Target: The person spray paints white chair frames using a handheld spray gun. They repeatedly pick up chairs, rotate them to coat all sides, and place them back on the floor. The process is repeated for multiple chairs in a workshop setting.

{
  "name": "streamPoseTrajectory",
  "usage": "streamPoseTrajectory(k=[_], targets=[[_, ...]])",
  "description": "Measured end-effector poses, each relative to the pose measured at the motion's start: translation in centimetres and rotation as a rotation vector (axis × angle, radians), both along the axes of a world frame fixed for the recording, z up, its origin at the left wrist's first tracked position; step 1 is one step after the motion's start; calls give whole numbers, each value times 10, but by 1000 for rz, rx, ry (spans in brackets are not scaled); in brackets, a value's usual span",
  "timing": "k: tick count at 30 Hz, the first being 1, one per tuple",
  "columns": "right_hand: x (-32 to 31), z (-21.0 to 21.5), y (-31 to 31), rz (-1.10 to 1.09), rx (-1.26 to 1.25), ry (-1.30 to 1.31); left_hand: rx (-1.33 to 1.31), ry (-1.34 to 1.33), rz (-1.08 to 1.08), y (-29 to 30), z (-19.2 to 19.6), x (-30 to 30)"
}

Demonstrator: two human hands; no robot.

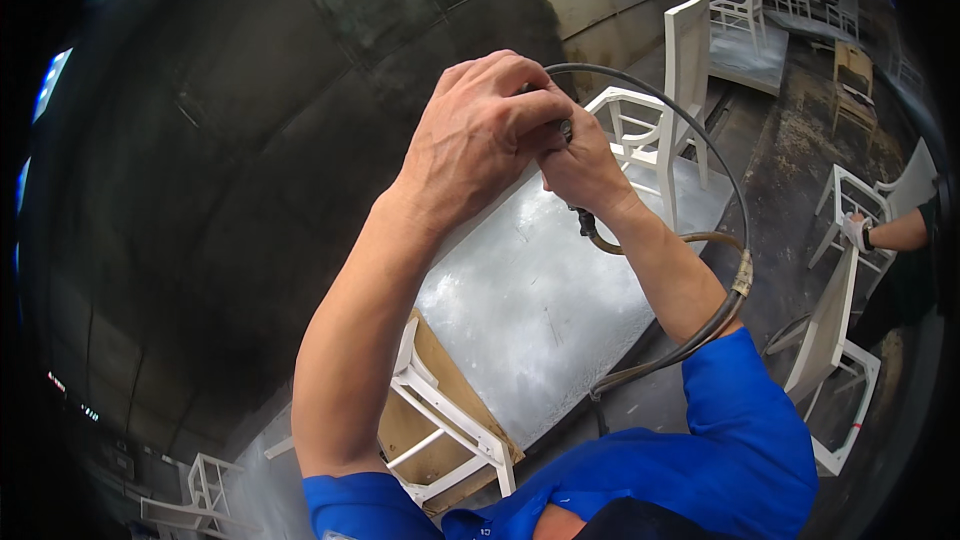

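Left hand [485, 130] | against right hand [592, 168] | hose-fed tool [566, 129] gripped between, mostly hidden

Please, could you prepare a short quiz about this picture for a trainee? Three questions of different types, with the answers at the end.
1. Multiple choice. What colour are the sleeves of the person wearing the camera?
A) green
B) blue
C) orange

2. True or false. The person's left hand and right hand are close together.

3. Fill in the missing word. From the hands, a dark hose arcs out on the person's ____ side.

Key: 1. B. 2. True. 3. right.
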State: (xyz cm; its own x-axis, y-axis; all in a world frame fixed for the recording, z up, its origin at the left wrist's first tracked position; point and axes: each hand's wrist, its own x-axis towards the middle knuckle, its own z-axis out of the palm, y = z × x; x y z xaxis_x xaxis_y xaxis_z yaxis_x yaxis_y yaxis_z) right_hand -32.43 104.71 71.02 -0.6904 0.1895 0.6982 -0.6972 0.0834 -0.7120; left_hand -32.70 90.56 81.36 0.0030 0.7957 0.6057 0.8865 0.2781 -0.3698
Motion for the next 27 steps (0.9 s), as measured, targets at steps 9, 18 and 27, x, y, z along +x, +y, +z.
streamPoseTrajectory(k=[9, 18, 27], targets=[[-4, -1, -1, -106, 30, 27, -23, 13, -53, -2, -3, -6], [-8, 0, 3, 1, -4, 22, 80, 113, -42, -3, -5, -3], [-5, 5, 0, -33, 0, 201, 162, 102, -74, -6, -7, 3]])
